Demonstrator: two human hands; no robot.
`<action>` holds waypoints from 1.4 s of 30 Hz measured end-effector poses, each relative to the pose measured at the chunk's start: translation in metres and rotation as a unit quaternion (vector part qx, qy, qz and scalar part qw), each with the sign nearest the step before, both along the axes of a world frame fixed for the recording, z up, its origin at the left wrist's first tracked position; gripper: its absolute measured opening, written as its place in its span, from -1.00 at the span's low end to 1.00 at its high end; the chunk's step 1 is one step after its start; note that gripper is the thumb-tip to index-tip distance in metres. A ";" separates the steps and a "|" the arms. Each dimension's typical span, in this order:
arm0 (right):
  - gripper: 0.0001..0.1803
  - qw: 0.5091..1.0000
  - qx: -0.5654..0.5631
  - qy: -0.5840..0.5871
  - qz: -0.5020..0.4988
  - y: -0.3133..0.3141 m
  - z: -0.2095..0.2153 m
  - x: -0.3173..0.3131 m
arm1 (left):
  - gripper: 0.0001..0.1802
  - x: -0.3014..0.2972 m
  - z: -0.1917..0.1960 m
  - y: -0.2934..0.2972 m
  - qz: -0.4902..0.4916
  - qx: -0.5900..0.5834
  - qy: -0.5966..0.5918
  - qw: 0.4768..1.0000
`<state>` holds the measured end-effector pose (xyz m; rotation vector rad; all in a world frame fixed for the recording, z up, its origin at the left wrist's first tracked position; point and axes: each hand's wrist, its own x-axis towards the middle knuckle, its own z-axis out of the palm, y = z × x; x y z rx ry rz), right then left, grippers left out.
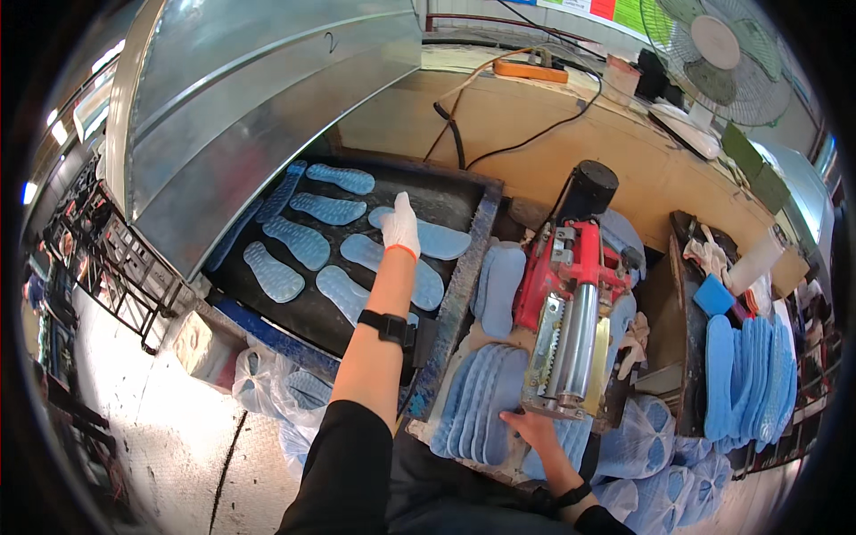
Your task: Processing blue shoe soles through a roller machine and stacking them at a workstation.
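Observation:
My left hand (400,227), in a white glove with a black watch on the wrist, reaches out over the dark conveyor belt (446,183). Its fingers lie flat on a pale blue shoe sole (441,241). Several more blue soles (303,241) lie spread over the belt to its left. My bare right hand (528,426) is low down, just in front of a red roller machine (571,303). Its fingers curl around the near end of a sole in the fanned stack of blue soles (481,397).
A sheet-metal hood (259,98) covers the belt's far left end. More blue soles (753,379) stand stacked at the right, with bags of soles (642,437) below. A fan (718,53), cables and an orange power strip (530,69) are on the wooden bench behind.

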<state>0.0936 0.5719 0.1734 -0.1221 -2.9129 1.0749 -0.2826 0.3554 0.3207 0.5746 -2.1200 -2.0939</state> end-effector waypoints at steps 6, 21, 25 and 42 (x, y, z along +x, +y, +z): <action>-0.40 0.991 -0.097 -0.087 -0.027 0.004 0.012 -0.003 | -0.25 0.133 0.047 0.007 -0.154 0.179 0.216 0.947; -0.50 0.844 -0.500 0.079 -0.176 0.074 0.021 0.034 | -0.53 0.254 -0.035 0.013 -0.300 0.023 0.161 0.940; -0.44 0.767 -0.593 0.112 -0.218 0.076 0.035 0.042 | -0.53 0.261 -0.037 0.016 -0.292 0.013 0.163 0.942; -0.78 0.947 -0.296 -0.004 -0.122 0.068 0.002 0.026 | -0.30 0.249 0.023 0.071 -0.406 -0.197 0.210 0.867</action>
